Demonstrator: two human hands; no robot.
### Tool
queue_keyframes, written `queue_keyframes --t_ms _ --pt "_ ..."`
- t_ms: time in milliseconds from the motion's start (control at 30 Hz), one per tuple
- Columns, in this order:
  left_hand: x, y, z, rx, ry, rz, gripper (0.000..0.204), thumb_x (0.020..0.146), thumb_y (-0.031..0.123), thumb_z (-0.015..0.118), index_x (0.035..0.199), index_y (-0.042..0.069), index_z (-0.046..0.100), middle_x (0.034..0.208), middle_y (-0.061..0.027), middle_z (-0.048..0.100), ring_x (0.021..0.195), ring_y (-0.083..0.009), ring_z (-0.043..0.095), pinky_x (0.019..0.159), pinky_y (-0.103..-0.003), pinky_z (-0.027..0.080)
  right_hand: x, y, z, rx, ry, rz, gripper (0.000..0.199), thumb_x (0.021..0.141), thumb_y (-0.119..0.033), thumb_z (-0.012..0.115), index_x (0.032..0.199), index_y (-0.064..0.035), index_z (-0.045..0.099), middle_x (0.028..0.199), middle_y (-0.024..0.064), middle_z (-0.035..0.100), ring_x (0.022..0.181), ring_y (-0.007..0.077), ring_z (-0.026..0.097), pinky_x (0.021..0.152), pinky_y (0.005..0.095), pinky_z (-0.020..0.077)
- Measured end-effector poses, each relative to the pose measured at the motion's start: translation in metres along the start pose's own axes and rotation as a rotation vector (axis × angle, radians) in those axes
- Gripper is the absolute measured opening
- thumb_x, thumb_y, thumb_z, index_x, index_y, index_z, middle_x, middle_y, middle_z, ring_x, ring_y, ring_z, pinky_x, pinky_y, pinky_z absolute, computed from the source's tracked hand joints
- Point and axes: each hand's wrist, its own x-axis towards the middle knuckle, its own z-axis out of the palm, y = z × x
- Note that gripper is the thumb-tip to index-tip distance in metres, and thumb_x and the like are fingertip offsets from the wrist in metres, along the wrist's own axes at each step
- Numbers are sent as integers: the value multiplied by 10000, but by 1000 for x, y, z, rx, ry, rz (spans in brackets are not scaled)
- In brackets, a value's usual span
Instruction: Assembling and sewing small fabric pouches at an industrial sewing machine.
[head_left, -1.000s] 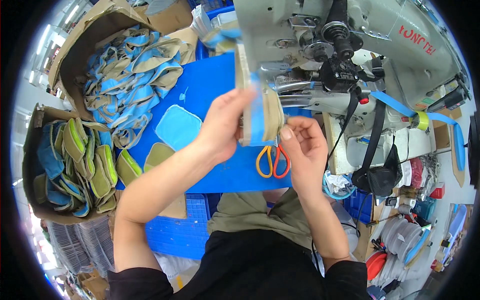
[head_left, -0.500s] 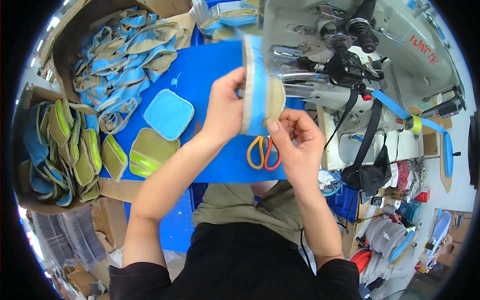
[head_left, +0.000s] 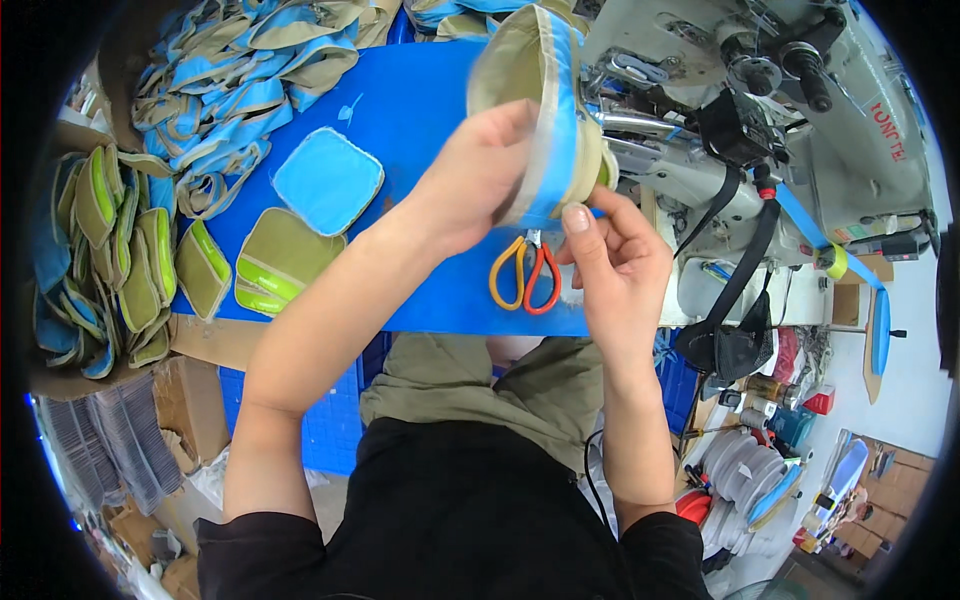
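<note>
Cloth (head_left: pixel 563 110) just left of the machine (head_left: pixel 850 140) is gripped by left hand (head_left: pixel 480 175) and right hand (head_left: pixel 617 255), perhaps to straighten it, which next needs gentle turning.

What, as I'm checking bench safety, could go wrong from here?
The scissors lie near the front edge of the table, beside the right fingers; a bump might knock them off. The fabric piece appears close to the machine and could perhaps snag on its metal parts.
</note>
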Motion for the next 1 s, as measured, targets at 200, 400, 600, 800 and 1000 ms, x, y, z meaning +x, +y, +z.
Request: queue_keyframes --t_ms 200,400,600,800,1000 --pt "25 -3 -8 636 258 490 115 930 10 693 1043 -4 707 924 -87 756 854 -153 730 755 -297 572 5 -9 0 220 -111 -22 288 1046 -256 689 827 -73 652 651 -45 555 580 25 451 556 200 329" --pt "26 -4 1 951 419 652 164 839 1 758 997 -1 714 876 -124 745 796 -228 725 736 -310 563 4 -12 -2 223 -114 -3 261 1038 -223 707 840 -61 653 647 -53 558 584 13 464 555 199 344" --pt "23 0 1 820 375 537 207 800 -28 772 995 8 710 893 -93 729 758 -186 675 675 -293 549 4 2 -2 241 -124 12 263 1031 -172 719 824 -23 658 598 -46 563 530 -11 441 476 211 303" --pt "31 -2 5 958 341 715 230 801 2 759 1017 13 681 874 -138 673 788 -229 678 665 -341 537 3 3 -3 246 -104 30 267 1034 -185 714 830 -21 660 598 -44 566 526 -4 446 477 208 305" --pt "30 3 3 1193 275 771 212 814 -30 690 1013 9 629 910 -198 655 827 -408 652 711 -419 534 2 2 -5 176 -72 -12 242 1034 -185 715 863 -18 680 603 -49 565 547 -5 457 505 193 320"
